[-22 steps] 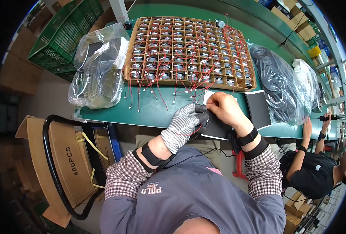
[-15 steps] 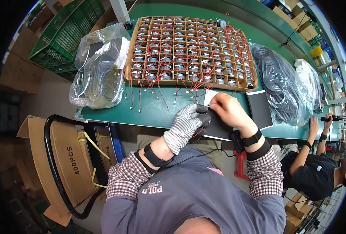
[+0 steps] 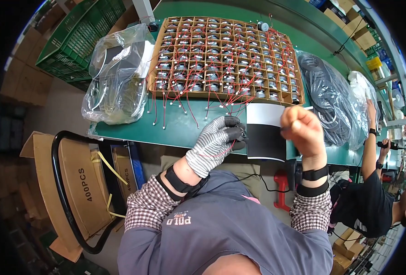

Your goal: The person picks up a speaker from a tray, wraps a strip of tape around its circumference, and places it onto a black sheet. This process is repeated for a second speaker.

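Note:
My left hand (image 3: pixel 214 141), in a striped glove with black fingertips, is closed around a small dark part with a red wire trailing under the fingers. It looks like one of the small speakers, mostly hidden by the glove. My bare right hand (image 3: pixel 306 130) is raised over the right edge of a sheet, thumb and fingers pinched together. A small dark bit shows at the blurred fingertips, too unclear to name. Between both hands lies the sheet (image 3: pixel 266 141), black on its near part and white on its far part. Beyond them, a divided cardboard box (image 3: pixel 184 95) holds many wired speakers (image 3: pixel 196 86).
A clear plastic bag (image 3: pixel 116 98) lies on the green table (image 3: pixel 180 130) at left. Bagged black rings (image 3: pixel 329 98) lie at right. One speaker (image 3: pixel 263 26) sits on the box's far rim. A co-worker (image 3: pixel 370 197) works at far right; a cardboard carton (image 3: pixel 81 183) stands at lower left.
My right hand has moved from beside the left fingertips to the right and up off the sheet, uncovering it. My left hand stays nearly in place. The co-worker's arm has reached farther forward.

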A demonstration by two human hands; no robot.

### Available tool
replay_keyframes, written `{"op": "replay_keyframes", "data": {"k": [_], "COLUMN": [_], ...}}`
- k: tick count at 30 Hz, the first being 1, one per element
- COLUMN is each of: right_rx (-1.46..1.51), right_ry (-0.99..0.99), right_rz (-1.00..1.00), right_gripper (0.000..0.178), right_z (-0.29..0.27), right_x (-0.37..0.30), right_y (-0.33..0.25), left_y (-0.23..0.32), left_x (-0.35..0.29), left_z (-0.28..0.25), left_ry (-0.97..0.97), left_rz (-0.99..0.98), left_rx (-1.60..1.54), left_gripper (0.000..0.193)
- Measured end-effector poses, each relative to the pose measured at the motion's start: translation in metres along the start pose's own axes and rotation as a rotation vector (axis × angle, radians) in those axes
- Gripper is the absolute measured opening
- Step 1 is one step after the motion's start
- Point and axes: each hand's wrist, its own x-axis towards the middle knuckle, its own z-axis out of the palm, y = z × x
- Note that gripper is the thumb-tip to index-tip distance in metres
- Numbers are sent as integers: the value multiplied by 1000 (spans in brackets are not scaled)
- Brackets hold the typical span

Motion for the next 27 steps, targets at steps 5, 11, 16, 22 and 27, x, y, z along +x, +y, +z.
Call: {"op": "replay_keyframes", "data": {"k": [5, 11, 16, 22, 27], "right_rx": [-143, -24, 30, 91, 73], "right_ry": [22, 101, 82, 134, 232], "right_rz": [45, 121, 173, 109, -72], "right_gripper": [20, 19, 19, 20, 21], "right_z": [5, -1, -9, -28, -30], "right_x": [8, 9, -2, -23, -33], "right_y": [1, 23, 48, 27, -2], "left_y": [-4, 3, -8, 1, 19], "left_x": [1, -4, 3, 16, 31], "left_z": [0, 10, 6, -1, -3], "left_ry": [-25, -29, -73, -115, -214], "left_rz": [-1, 23, 132, 286, 62], "left_rx": [9, 55, 304, 942, 903], "left_gripper": [27, 27, 29, 28, 27]}}
